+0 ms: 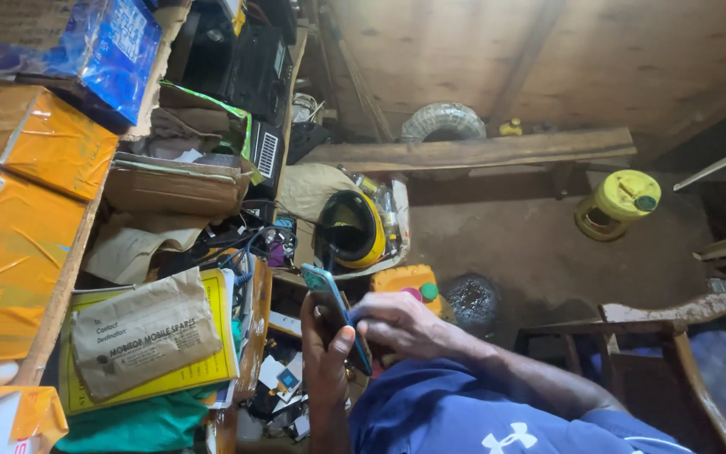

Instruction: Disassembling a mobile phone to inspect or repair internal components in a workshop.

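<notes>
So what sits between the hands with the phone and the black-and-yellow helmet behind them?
In the head view, an orange box with pink and green round caps lies between the phone in both hands and the helmet.

Shelf [60, 286]: wooden, at 9 o'clock, crammed.
On the shelf: orange packets [18, 244] at 9 o'clock; brown paper envelope [144, 332] on a yellow folder [212, 361] at 8 o'clock; cardboard box [174, 189] at 10 o'clock.
Floor [531, 244]: dark and bare at 2 o'clock.
On the floor: yellow jar [619, 204] at 2 o'clock.
</notes>
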